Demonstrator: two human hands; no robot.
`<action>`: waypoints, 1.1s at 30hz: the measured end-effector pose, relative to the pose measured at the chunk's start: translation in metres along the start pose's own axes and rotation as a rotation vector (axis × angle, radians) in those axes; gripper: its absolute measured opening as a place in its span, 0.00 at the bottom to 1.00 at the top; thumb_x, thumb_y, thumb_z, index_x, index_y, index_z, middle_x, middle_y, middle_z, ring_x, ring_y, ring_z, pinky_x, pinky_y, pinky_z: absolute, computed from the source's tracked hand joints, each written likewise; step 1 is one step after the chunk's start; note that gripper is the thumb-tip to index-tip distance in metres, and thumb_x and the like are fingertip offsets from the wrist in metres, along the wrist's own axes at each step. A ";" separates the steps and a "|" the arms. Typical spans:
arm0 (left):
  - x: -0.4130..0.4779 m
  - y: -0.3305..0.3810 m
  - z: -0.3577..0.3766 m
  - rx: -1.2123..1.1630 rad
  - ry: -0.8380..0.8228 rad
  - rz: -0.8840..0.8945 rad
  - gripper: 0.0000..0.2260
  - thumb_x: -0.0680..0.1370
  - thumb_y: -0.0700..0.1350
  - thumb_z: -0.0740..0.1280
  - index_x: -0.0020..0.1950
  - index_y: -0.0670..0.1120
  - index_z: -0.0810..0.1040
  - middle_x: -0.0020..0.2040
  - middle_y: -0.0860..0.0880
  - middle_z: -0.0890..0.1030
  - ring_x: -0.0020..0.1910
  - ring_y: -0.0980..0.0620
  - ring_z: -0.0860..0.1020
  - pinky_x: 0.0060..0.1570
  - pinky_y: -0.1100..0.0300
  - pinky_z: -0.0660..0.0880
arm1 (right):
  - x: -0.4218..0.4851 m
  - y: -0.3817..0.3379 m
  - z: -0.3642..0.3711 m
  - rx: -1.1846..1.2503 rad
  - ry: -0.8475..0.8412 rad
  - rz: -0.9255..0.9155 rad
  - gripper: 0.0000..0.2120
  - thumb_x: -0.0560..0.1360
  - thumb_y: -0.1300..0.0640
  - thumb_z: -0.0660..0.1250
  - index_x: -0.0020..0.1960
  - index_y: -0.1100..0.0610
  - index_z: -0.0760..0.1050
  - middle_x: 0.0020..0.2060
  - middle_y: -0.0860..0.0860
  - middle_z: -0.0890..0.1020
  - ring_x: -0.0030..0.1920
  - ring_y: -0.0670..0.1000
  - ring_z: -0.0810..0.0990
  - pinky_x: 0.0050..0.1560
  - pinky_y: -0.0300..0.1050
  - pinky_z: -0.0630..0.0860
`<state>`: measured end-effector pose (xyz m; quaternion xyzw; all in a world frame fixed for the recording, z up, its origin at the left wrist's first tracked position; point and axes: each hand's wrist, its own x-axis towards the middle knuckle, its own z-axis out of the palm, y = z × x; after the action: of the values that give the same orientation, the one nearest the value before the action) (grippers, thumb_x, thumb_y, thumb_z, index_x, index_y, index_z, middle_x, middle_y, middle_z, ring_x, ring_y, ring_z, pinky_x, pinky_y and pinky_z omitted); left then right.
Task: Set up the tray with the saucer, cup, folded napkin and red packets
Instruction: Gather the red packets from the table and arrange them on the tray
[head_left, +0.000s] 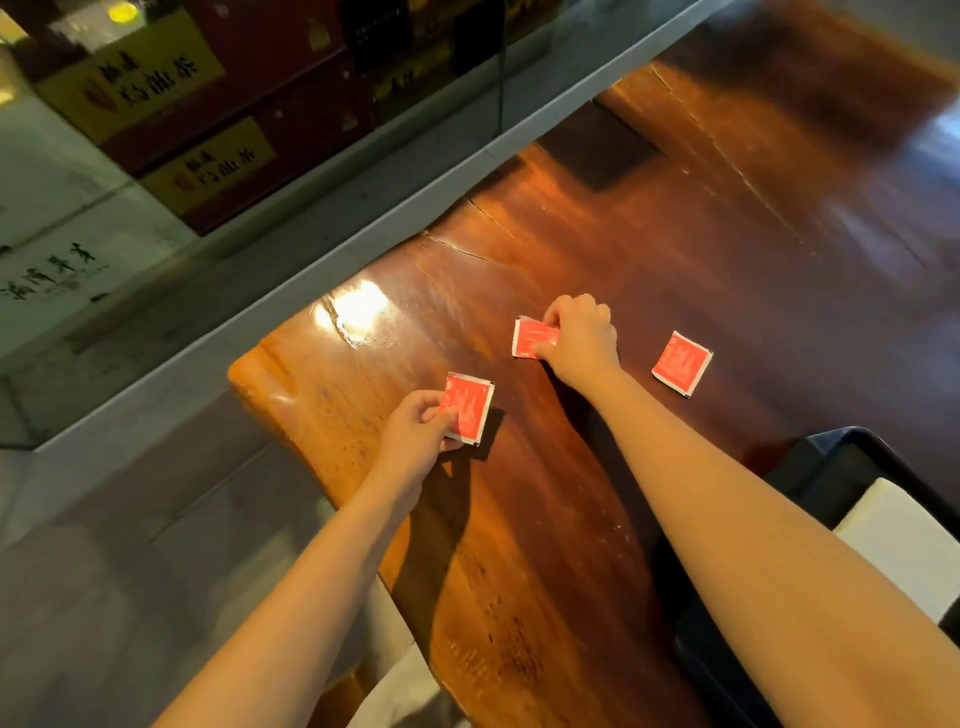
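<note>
Three red packets lie flat on the wooden desk (597, 493): the left packet (467, 408) near the desk's left edge, the middle packet (535, 338), and the right packet (681, 364) lying free. The left hand (415, 441) pinches the left packet's near edge with thumb on top, and the right hand (579, 340) curls its fingers (566, 312) over the middle packet's right side. To lift cleanly, I judge each thin packet wants a fingertip under an edge before carrying to the dark tray (852, 457) holding the white napkin (904, 545) at right.

Both forearms are bare, no sleeves, with light-coloured trousers (400, 691) below.
</note>
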<state>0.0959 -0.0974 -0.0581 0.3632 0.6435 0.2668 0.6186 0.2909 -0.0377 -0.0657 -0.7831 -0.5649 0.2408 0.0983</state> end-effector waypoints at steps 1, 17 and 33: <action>0.000 0.001 0.000 -0.015 -0.005 -0.003 0.03 0.79 0.41 0.62 0.48 0.48 0.74 0.44 0.48 0.80 0.43 0.51 0.79 0.47 0.57 0.77 | -0.002 0.001 0.000 0.023 -0.024 0.038 0.14 0.72 0.56 0.71 0.55 0.58 0.73 0.56 0.57 0.74 0.57 0.59 0.72 0.55 0.54 0.71; -0.013 0.030 0.063 -0.175 -0.217 0.004 0.09 0.79 0.44 0.62 0.56 0.45 0.78 0.51 0.45 0.83 0.49 0.49 0.81 0.48 0.57 0.78 | -0.089 0.018 -0.025 0.594 -0.121 0.205 0.08 0.74 0.54 0.68 0.49 0.57 0.72 0.34 0.49 0.79 0.28 0.44 0.77 0.29 0.33 0.73; 0.005 0.027 0.094 -0.037 -0.190 -0.047 0.10 0.77 0.41 0.65 0.58 0.43 0.78 0.51 0.46 0.82 0.52 0.49 0.81 0.50 0.56 0.78 | -0.042 0.126 -0.062 0.071 0.046 0.397 0.25 0.73 0.51 0.69 0.68 0.53 0.66 0.67 0.56 0.65 0.66 0.57 0.64 0.63 0.52 0.66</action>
<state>0.1925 -0.0876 -0.0486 0.3599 0.5854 0.2286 0.6896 0.4161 -0.1123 -0.0547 -0.8803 -0.3884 0.2573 0.0895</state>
